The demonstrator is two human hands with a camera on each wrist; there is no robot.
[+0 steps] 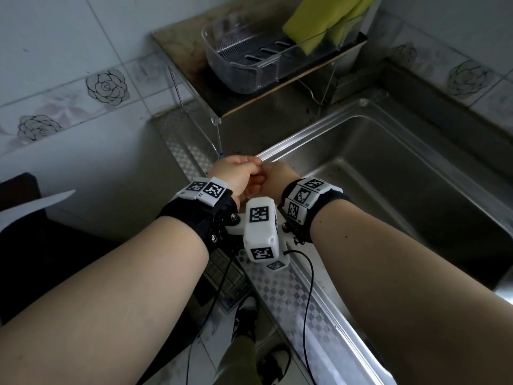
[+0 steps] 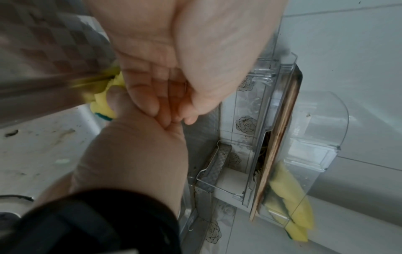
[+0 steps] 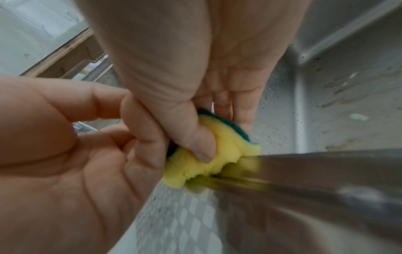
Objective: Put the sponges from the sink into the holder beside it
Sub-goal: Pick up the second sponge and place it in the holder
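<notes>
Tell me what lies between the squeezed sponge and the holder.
In the head view, only bare steel counter separates the hands from the holder. The sponge shows in the right wrist view.

From the head view the squeezed sponge is hidden behind the clasped left hand and right hand. The holder's two yellow sponges are cut off by the top edge. Both wrist views are motion-blurred.

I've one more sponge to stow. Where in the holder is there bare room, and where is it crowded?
Free: the holder's slotted floor, between its curved left wall and the yellow sponges. Crowded: the right end, where those sponges stand. The right hand grips the squeezed sponge.
</notes>
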